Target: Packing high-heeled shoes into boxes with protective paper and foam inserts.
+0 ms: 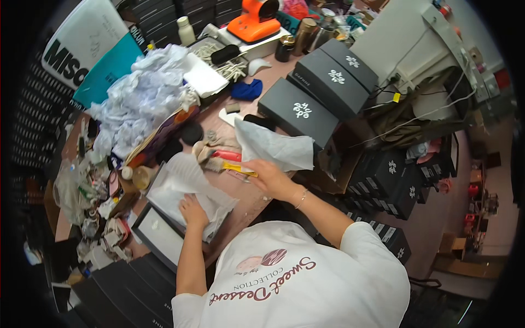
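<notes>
My left hand [192, 210] presses flat on white tissue paper [178, 180] that lines an open shallow box [155, 192] on the cluttered table. My right hand [267, 175], a thin bracelet on its wrist, grips the lower edge of a loose white tissue sheet [273, 145] and lifts it above the table. Just left of that hand lie a yellow strip [239, 169] and a red item [227, 156] on a beige cloth. A black framed lid [158, 234] rests beside my left forearm.
Three long black boxes with white emblems [299, 112] lie at the back right. A heap of crumpled white paper [142, 98] fills the back left. An orange device [254, 22], a blue cloth [246, 90] and stacked black boxes [394, 183] surround the table.
</notes>
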A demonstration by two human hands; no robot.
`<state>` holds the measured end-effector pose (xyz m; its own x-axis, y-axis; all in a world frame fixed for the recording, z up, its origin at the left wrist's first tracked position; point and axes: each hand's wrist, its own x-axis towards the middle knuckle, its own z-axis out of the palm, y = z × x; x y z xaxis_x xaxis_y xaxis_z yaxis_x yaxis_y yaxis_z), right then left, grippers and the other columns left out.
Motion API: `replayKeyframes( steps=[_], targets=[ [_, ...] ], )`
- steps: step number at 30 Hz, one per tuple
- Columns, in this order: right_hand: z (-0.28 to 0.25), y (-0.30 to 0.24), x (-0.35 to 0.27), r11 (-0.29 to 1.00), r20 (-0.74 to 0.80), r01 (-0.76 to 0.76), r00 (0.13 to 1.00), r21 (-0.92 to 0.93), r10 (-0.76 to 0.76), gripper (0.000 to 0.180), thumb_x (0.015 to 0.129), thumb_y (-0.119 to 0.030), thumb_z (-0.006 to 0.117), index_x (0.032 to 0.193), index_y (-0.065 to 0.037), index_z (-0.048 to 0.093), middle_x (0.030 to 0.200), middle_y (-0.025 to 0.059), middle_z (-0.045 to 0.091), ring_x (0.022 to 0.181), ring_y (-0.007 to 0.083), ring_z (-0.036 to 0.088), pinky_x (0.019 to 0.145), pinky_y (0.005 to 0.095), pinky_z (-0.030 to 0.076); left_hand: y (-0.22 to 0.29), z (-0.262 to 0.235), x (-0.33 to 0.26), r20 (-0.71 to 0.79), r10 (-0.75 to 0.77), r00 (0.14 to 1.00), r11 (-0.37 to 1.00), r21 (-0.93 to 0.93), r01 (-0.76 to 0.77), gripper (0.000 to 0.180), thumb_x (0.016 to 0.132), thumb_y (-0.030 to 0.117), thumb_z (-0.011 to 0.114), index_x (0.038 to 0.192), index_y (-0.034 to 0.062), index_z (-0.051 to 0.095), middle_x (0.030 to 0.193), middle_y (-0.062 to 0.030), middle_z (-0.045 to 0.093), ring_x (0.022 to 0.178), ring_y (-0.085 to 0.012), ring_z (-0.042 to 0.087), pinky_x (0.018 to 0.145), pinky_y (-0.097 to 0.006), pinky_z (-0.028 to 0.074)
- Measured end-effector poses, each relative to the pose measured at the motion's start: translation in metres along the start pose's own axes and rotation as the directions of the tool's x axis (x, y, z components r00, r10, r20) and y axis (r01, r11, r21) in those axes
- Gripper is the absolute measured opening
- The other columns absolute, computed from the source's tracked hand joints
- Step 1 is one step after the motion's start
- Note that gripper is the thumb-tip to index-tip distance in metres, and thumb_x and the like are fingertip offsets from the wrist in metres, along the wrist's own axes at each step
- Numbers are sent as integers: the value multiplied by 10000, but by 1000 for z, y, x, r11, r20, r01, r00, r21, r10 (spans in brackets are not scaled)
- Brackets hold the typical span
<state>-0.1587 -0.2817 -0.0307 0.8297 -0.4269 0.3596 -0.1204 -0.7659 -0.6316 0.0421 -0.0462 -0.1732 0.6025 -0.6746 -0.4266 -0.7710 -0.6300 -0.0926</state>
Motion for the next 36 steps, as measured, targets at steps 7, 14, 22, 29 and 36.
replayKeyframes(
  steps=[7, 14, 22, 29, 36],
  targets=[
    [-110, 133, -53, 560, -49, -243, 940, -792, 338, 475, 820, -127, 585, 1279, -222, 509, 1432, 179, 340, 1328, 388, 289, 1036, 611, 245, 13, -20, 6, -31, 54, 998, 998, -22, -55, 867, 683, 312, 690, 1374, -46, 308, 1406, -218, 335, 1282, -348, 359, 1054, -549, 258],
    [-96, 142, -26, 856, -103, -378, 925, -353, 366, 139, 848, -95, 513, 956, -62, 595, 934, 177, 644, 923, 366, 602, 841, 485, 446, -12, -77, -65, -399, -4, 917, 838, -501, -215, 359, 835, 220, 631, 1104, -17, 613, 1081, -161, 626, 1036, -309, 582, 1014, -507, 338],
    [-91, -6, 90, 982, 161, 115, 983, -151, -90, 81, 882, -77, 550, 939, -23, 570, 850, 178, 617, 779, 356, 604, 681, 393, 484, 64, -123, -77, -72, 106, 992, -396, -918, -25, 409, 959, 304, 533, 1228, -4, 543, 1190, -145, 579, 1073, -229, 578, 923, -331, 461],
    [-43, -164, 56, 723, 414, -203, 901, 660, -125, 109, 908, -32, 553, 993, 8, 610, 890, 51, 640, 798, 100, 590, 720, 221, 466, 102, -155, -108, 279, 585, 761, -740, -202, 642, 605, 887, 331, 578, 1333, -34, 393, 1315, -130, 465, 1235, -226, 447, 1033, -360, 373],
    [32, -173, 27, 313, 784, -801, 286, 511, -550, 159, 959, -152, 536, 1000, -22, 617, 921, -20, 589, 794, 49, 497, 668, 201, 404, 25, -78, -137, 229, -167, 959, -903, -426, -55, 587, 805, 95, 625, 1343, 2, 407, 1287, -110, 511, 1168, -208, 506, 996, -342, 416]
  ],
)
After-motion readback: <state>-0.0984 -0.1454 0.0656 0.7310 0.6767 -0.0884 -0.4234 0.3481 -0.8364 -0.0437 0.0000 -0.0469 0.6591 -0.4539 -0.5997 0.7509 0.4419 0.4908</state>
